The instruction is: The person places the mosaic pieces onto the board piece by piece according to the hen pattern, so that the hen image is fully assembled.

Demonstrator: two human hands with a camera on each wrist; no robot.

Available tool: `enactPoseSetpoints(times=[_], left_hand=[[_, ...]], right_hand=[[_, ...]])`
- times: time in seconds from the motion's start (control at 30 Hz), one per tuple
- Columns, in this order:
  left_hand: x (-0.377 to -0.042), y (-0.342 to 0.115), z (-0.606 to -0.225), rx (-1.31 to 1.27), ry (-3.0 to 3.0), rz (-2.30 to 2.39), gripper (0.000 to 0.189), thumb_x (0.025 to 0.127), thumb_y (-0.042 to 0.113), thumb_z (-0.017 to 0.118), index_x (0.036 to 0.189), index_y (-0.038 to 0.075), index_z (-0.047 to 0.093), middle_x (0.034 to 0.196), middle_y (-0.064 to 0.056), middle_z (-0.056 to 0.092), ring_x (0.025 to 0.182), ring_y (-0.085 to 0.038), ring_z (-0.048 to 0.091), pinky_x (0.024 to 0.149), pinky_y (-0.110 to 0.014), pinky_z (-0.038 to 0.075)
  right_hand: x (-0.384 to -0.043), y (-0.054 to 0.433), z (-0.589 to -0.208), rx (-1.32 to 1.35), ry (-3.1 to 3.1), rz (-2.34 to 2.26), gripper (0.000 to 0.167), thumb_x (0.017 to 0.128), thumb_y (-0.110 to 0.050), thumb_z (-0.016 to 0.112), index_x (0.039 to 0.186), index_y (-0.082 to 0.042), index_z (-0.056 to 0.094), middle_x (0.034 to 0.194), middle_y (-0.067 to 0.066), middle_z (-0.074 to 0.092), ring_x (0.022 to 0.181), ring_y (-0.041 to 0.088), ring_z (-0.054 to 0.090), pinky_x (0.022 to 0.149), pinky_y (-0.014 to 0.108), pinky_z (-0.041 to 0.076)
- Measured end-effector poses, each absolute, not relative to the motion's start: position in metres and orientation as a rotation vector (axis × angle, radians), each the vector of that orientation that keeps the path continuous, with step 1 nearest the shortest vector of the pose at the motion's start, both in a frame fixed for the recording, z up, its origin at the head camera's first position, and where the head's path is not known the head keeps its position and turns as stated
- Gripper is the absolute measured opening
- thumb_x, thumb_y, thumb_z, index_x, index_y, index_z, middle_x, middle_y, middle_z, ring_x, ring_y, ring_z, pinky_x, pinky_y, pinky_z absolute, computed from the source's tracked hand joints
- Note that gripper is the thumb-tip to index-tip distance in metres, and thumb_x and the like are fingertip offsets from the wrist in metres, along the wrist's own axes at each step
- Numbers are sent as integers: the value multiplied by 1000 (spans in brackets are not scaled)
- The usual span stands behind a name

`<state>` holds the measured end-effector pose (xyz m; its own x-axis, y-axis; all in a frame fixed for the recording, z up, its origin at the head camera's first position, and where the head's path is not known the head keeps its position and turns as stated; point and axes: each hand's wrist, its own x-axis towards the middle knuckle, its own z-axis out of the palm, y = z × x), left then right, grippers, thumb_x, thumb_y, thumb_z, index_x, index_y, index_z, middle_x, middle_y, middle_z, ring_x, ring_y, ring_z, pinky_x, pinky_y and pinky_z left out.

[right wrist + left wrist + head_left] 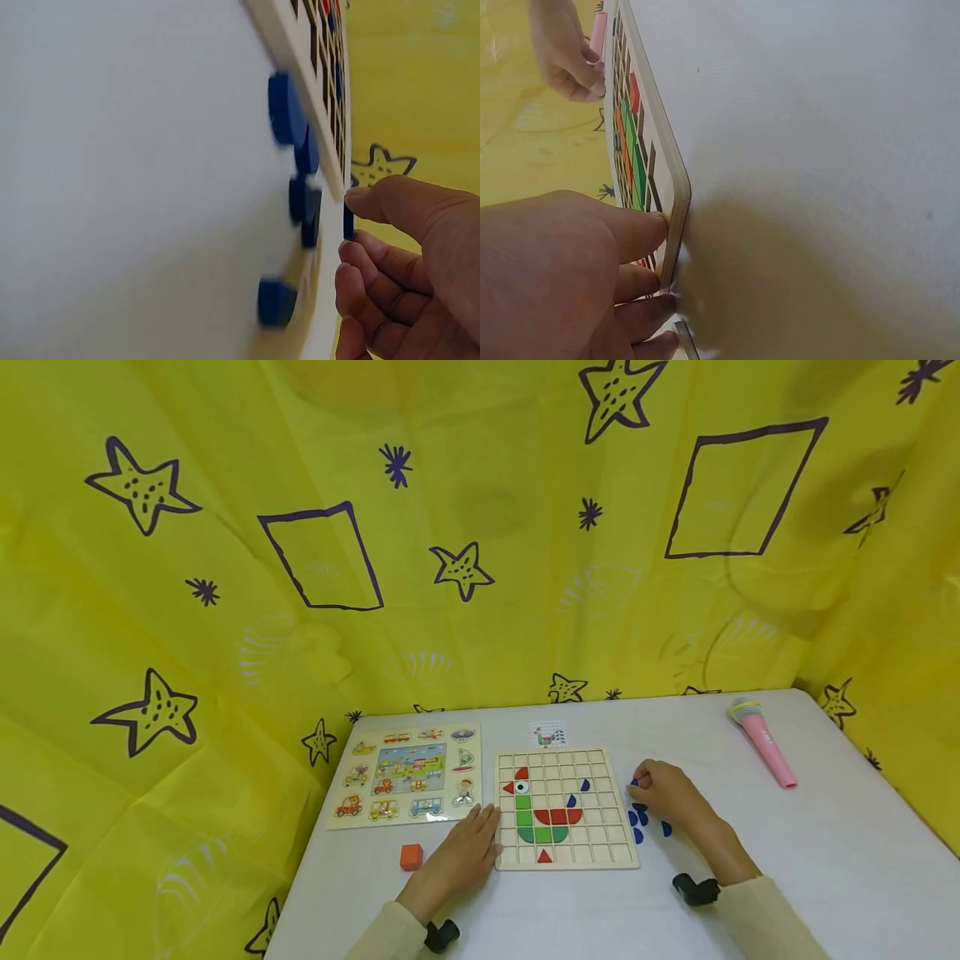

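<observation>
My right hand (667,792) pinches a blue half-round piece (349,217) between thumb and fingers, just off the right edge of the wooden grid board (615,853). Several more blue half-round pieces (667,829) lie on the table below that hand. My left hand (468,850) rests against the board's left edge with fingers extended; in the left wrist view its thumb (641,234) touches the rim near a corner. Red, green and blue pieces and a white eye piece (522,787) form a bird shape in the grid. A small pattern card (548,735) lies behind the board.
A picture puzzle board (341,814) lies to the left, with an orange cube (411,857) in front of it. A pink toy microphone (768,747) lies at the far right. Yellow patterned cloth (480,643) hangs behind the white table (570,910).
</observation>
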<state>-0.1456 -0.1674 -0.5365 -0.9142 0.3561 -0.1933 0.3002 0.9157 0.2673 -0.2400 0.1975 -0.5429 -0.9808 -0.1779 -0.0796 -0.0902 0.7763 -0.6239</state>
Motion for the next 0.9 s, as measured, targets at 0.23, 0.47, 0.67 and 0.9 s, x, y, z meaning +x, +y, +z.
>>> enactPoseSetpoints(times=[0.23, 0.47, 0.67, 0.9], left_hand=[[-146, -168, -538, 494, 2838, 344, 64, 111, 33, 53, 165, 7, 34, 172, -10, 33, 161, -33, 26, 129, -50, 30], [-147, -167, -536, 484, 2836, 345, 64, 111, 34, 53, 165, 7, 34, 172, -10, 34, 161, -33, 27, 129, -50, 30], [-147, -168, -535, 490, 2834, 354, 63, 110, 33, 54, 165, 7, 35, 171, -11, 35, 160, -34, 27, 128, -51, 31], [-147, -167, -535, 495, 2836, 364, 63, 111, 32, 53, 165, 6, 35, 171, -11, 35, 161, -34, 27, 128, -51, 30]], right_hand=[[-234, 164, -538, -261, 2782, -1027, 23, 95, -14, 76, 107, 3, 66, 93, 8, 66, 82, 21, 59, 73, 36, 55], [-229, 140, -537, -314, 2781, -1030, 16, 93, -13, 78, 100, -3, 67, 87, 4, 62, 80, 20, 56, 70, 33, 49], [-229, 132, -537, -316, 2756, -1020, 15, 94, -12, 78, 101, -5, 67, 85, 3, 61, 80, 20, 55, 71, 33, 48], [-230, 129, -536, -355, 2708, -1035, 15, 93, -9, 79, 102, -3, 68, 85, 3, 62, 80, 19, 56, 73, 33, 52]])
